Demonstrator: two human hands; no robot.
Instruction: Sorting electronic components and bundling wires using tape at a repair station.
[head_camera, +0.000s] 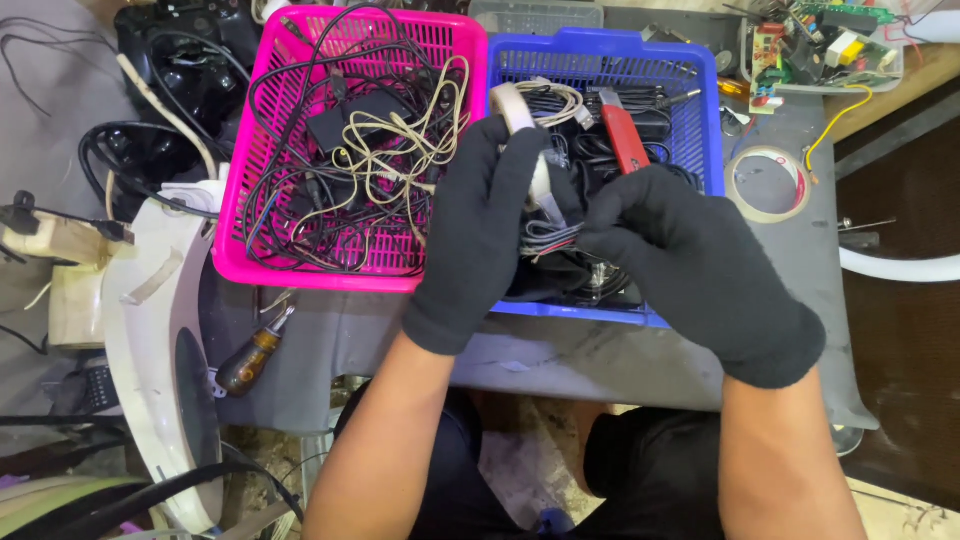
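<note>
Black gloves on left hand (478, 232) and right hand (690, 268); pink basket (236, 225) beside blue basket (705, 110); red-handled cutter (625, 138); cream tape roll (768, 184); grey table (560, 355).

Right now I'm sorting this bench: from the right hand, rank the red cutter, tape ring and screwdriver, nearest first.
From the right hand:
1. Red cutter, just above it in the blue basket.
2. Tape ring, on the table beyond the basket's right side.
3. Screwdriver, far left, below the pink basket.
</note>
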